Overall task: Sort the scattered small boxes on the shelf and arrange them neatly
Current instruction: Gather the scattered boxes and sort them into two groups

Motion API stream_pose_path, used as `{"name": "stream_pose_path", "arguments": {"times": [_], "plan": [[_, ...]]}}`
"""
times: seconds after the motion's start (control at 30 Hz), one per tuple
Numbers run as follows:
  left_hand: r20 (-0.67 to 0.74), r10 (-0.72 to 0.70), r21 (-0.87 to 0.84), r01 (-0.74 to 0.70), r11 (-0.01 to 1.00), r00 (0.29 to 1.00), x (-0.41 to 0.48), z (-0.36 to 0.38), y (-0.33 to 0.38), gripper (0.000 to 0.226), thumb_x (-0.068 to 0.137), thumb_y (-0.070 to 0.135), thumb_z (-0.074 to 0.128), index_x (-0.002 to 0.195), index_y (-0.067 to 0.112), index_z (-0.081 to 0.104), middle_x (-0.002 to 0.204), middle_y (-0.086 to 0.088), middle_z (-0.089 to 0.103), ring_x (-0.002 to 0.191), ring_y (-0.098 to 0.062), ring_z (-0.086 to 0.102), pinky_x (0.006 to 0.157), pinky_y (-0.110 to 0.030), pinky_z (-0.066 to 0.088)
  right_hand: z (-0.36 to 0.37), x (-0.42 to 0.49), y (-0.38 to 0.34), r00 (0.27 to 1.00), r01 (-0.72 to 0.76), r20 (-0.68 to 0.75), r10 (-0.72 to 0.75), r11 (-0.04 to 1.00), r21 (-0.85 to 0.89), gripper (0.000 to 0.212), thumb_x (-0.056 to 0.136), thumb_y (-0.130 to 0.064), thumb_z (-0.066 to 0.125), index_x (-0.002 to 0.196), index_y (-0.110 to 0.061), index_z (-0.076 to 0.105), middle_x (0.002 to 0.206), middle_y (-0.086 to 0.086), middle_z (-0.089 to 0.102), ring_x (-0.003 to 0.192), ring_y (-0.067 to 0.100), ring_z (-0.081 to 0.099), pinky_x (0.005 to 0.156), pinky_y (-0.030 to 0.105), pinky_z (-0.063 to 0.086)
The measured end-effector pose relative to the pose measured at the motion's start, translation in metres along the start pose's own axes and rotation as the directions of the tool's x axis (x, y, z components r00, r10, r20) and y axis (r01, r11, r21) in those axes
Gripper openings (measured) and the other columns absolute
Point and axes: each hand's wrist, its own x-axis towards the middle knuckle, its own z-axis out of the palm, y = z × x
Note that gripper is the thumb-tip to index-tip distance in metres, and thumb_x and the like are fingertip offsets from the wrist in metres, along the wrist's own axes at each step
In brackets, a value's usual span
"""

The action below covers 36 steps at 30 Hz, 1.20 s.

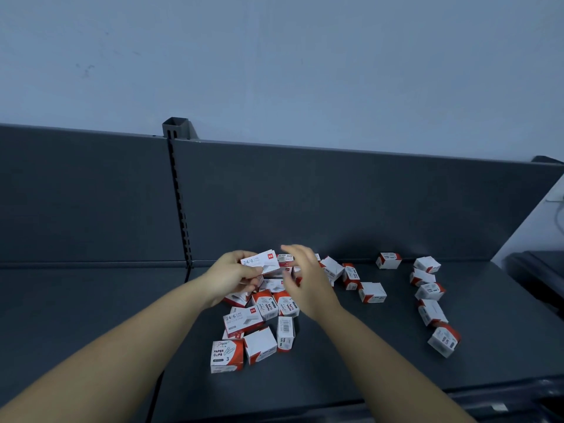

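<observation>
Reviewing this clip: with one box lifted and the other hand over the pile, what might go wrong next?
1. The left hand pinches the 24/6 box by one end, so it may slip from that grip onto the pile.
2. The right hand, blurred, is above the crowded boxes; a sweep might knock the two red-and-white boxes beside it.

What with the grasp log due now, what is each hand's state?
Left hand: grips the white 24/6 box.
Right hand: open, fingers straight, holding nothing.
</observation>
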Motion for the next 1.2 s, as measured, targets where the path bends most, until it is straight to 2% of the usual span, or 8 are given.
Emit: {"name": "stream_pose_path", "arguments": {"times": [0.1, 0.23, 0.53, 0.67, 0.8, 0.93, 1.03, 1.2], "plan": [[-0.088, 0.01, -0.003, -0.01, 1.0, 0.996, 0.003, -0.008, -0.004, 0.031, 0.091, -0.003, 0.062, 0.12, 0.006, 0.057, 0.089, -0.014, 0.069, 0.068, -0.018, 0.061, 0.057, -0.025, 0.053, -0.001, -0.002, 0.012, 0.977, -0.211, 0.016, 0.212, 0.975, -0.066, 0.041, 0.099, -0.014, 0.055, 0.138, -0.024, 0.047, 0.143, -0.005, 0.045, 0.124, 0.011, 0.053, 0.099, 0.027, 0.05], [-0.127, 0.0, -0.026, -0.003, 1.0, 0.992, 0.002, -0.013, -0.008, 0.03, 0.091, 0.001, 0.064, 0.12, 0.003, 0.055, 0.079, -0.011, 0.07, 0.06, -0.015, 0.061, 0.052, -0.023, 0.051, 0.008, -0.008, 0.025, 0.908, -0.289, 0.261, 0.329, 0.94, -0.18, 0.044, 0.101, -0.027, 0.053, 0.144, -0.023, 0.045, 0.148, 0.0, 0.045, 0.131, 0.016, 0.049, 0.107, 0.03, 0.041], [-0.167, 0.04, 0.136, -0.017, 0.991, 0.985, -0.005, -0.021, -0.016, 0.032, 0.092, 0.021, 0.068, 0.12, 0.011, 0.055, 0.092, -0.004, 0.074, 0.072, -0.013, 0.073, 0.062, -0.026, 0.056, 0.04, 0.006, 0.019, 0.821, -0.242, 0.45, 0.352, 0.928, -0.285, 0.052, 0.1, -0.043, 0.05, 0.148, -0.027, 0.043, 0.159, -0.006, 0.029, 0.145, 0.024, 0.03, 0.117, 0.053, 0.026], [-0.207, 0.043, 0.128, -0.017, 0.992, 0.977, -0.003, -0.033, -0.021, 0.035, 0.092, 0.023, 0.067, 0.123, 0.012, 0.054, 0.1, -0.008, 0.073, 0.081, -0.019, 0.072, 0.086, -0.042, 0.059, 0.038, 0.006, 0.022, 0.802, -0.207, 0.488, 0.344, 0.927, -0.313, 0.053, 0.1, -0.047, 0.046, 0.15, -0.03, 0.04, 0.161, -0.008, 0.026, 0.147, 0.024, 0.025, 0.117, 0.055, 0.024], [-0.306, 0.07, 0.118, -0.035, 0.992, 0.95, -0.002, -0.041, -0.026, 0.033, 0.095, 0.013, 0.063, 0.125, 0.011, 0.051, 0.107, -0.01, 0.07, 0.087, -0.021, 0.07, 0.086, -0.041, 0.057, 0.029, 0.007, 0.02, 0.809, -0.115, 0.486, 0.331, 0.9, -0.421, 0.048, 0.103, -0.046, 0.036, 0.149, -0.032, 0.042, 0.159, -0.007, 0.032, 0.145, 0.023, 0.031, 0.114, 0.048, 0.032], [-0.357, 0.079, 0.095, -0.048, 0.994, 0.931, -0.005, -0.043, -0.029, 0.031, 0.095, 0.009, 0.06, 0.123, 0.015, 0.05, 0.103, -0.002, 0.069, 0.079, -0.014, 0.069, 0.067, -0.024, 0.051, 0.024, 0.009, 0.028, 0.852, -0.097, 0.379, 0.361, 0.82, -0.564, 0.041, 0.102, -0.042, 0.036, 0.121, -0.022, 0.067, 0.128, 0.0, 0.061, 0.115, 0.021, 0.058, 0.091, 0.036, 0.05], [-0.337, 0.133, 0.132, -0.093, 0.987, 0.932, -0.006, -0.039, -0.029, 0.035, 0.093, 0.006, 0.062, 0.126, 0.015, 0.053, 0.107, 0.001, 0.068, 0.091, -0.014, 0.067, 0.071, -0.022, 0.05, 0.022, 0.014, 0.029, 0.862, -0.167, 0.314, 0.397, 0.808, -0.565, 0.035, 0.099, -0.037, 0.041, 0.083, -0.017, 0.065, 0.087, 0.001, 0.065, 0.084, 0.02, 0.064, 0.075, 0.032, 0.052], [-0.272, 0.221, 0.214, -0.165, 0.963, 0.937, -0.008, -0.031, -0.023, 0.037, 0.09, 0.006, 0.066, 0.123, 0.021, 0.057, 0.11, 0.005, 0.067, 0.104, -0.014, 0.064, 0.088, -0.029, 0.053, 0.024, 0.035, 0.019, 0.931, -0.09, 0.257, 0.257, 0.848, -0.522, 0.037, 0.099, -0.027, 0.051, 0.136, -0.022, 0.057, 0.137, 0.001, 0.056, 0.121, 0.022, 0.054, 0.098, 0.038, 0.05]]}}
